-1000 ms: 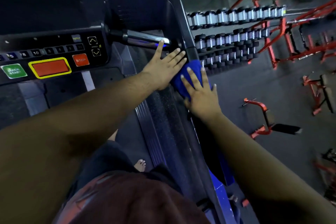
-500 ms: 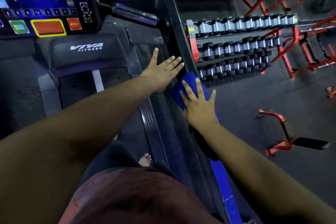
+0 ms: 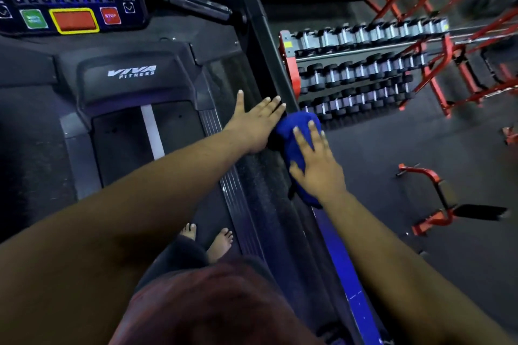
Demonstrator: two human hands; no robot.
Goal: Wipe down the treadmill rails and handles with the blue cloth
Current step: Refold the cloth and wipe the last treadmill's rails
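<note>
At the bottom of the frame a reddish shirt fills the near view, blurred and cut off by the lower edge. Just above it two bare feet stand on the dark deck, partly hidden by dark trousers. Both forearms reach up from the lower corners toward the centre. The right hand lies flat on the cloth, fingers straight and slightly apart, pressing it onto the rail at centre right; the palm covers the cloth's lower part and the rail under it is hidden. The left hand rests just left of the cloth, fingers straight and close together, thumb spread wide; whether its fingertips touch the cloth is hard to tell. Below the right wrist a blue-lit strip runs to the bottom edge. Higher, left of centre, the motor cover reads VIVA FITNESS above the belt. In the upper left the console shows green, red and STOP buttons, its left side cut off; a handle juts from it, blurred. At upper right stands a dumbbell rack with red frames behind, and a red bench lies at right on the floor
</note>
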